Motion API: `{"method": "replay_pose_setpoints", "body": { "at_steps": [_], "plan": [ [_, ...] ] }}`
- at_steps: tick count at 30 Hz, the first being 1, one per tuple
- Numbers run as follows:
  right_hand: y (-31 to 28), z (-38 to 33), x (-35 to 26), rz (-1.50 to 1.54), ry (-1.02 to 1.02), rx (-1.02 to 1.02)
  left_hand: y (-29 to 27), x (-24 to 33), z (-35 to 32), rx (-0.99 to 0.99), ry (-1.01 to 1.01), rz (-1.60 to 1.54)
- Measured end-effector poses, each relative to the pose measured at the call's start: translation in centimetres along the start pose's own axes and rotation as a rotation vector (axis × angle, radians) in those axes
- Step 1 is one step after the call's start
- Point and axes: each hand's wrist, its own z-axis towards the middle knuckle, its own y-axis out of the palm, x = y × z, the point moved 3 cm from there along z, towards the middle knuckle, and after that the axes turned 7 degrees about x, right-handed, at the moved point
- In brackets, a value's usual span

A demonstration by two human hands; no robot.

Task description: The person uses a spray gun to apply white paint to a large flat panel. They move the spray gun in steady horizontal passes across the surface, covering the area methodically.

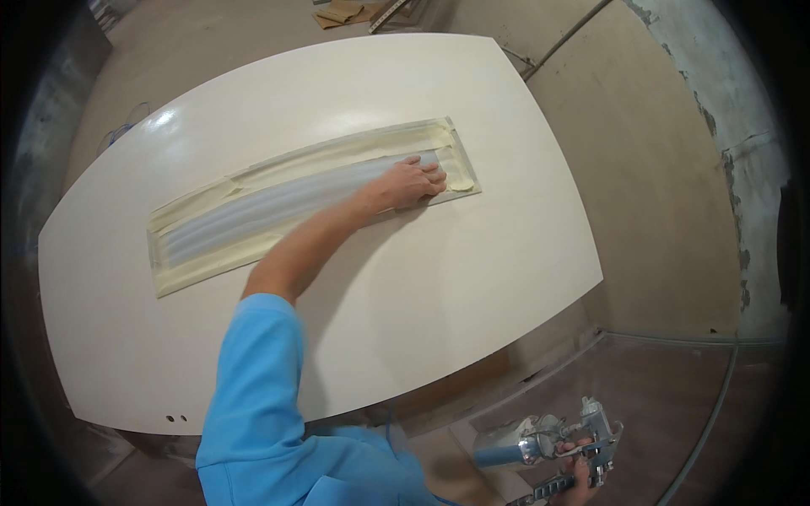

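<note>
A large white panel [472,278] fills the middle of the view. In it is a long rectangular section edged with pale yellow masking tape [337,145], with grey wavy sheeting [278,215] inside the border. My left hand [408,183] rests on the right end of this section, fingers spread over the sheeting and tape with nothing held in them. My right hand [577,481], low at the right, is wrapped around a metal spray gun [597,438]. The gun's cup lies out to the left, away from the panel.
A dark hose [713,405] curves over the floor at the lower right. Brown cardboard pieces [342,13] lie beyond the panel's far edge. On the right stands a worn wall with peeling paint [742,143]. Two small holes [176,418] pierce the panel's near left corner.
</note>
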Motion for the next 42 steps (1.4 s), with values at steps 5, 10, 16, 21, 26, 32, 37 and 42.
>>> {"method": "replay_pose_setpoints", "body": {
  "at_steps": [5, 10, 16, 21, 26, 32, 37, 42],
  "plan": [
    [-0.1, -0.4, 0.6, -0.08, 0.024, 0.094, -1.0, -1.3, -1.0, 0.209, 0.101, -0.05],
    [-0.6, -1.0, 1.0, -0.074, 0.051, 0.1, -2.0, -1.2, 2.5, 0.012, 0.129, 0.049],
    [-1.6, -1.7, 0.8, -0.089, 0.055, 0.18, -1.7, -0.9, 2.9, 0.246, 0.187, 0.107],
    [-0.4, -2.2, -1.0, -0.06, 0.056, 0.073, -2.2, -0.6, 3.3, 0.267, 0.275, 0.161],
    [1.1, -2.9, -2.0, -0.046, 0.016, 0.072, -4.2, -1.8, 3.1, 0.272, 0.039, -0.09],
    [0.5, -3.1, -1.4, -0.02, 0.047, 0.092, -4.2, -5.5, -3.3, -0.028, -0.5, -0.773],
    [0.7, -3.3, -1.2, -0.103, 0.034, -0.005, -3.2, -3.9, -7.2, -0.155, -0.645, -0.986],
    [1.6, -3.3, -1.1, -0.038, 0.005, -0.003, -4.1, -4.3, -8.0, -0.009, -0.604, -1.09]
  ]
}}
